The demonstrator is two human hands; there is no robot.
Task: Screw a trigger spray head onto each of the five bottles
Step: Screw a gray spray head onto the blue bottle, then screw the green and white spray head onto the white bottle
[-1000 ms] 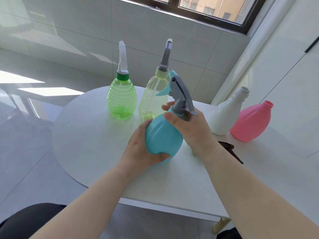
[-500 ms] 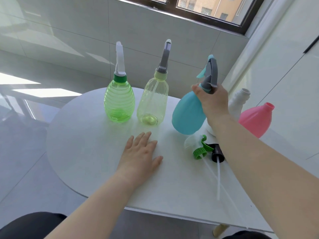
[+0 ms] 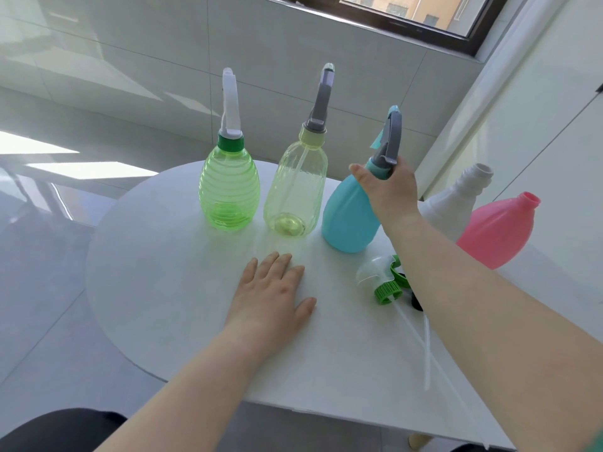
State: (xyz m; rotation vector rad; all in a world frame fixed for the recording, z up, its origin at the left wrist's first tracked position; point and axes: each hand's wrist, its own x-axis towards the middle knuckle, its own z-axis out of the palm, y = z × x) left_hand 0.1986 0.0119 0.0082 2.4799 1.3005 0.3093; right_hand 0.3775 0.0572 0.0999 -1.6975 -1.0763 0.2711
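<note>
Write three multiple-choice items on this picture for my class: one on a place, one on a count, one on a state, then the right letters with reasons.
1. Where does the left hand lie?
A. flat on the table
B. on the pink bottle
C. round the green bottle

2. How many bottles carry no spray head?
A. none
B. two
C. four

3. What does the right hand grip?
A. nothing
B. the loose spray head
C. the blue bottle

Answers:
1 A: its palm rests on the table.
2 B: the white bottle and pink bottle have open necks.
3 C: it closes on the neck of the blue bottle.
</note>
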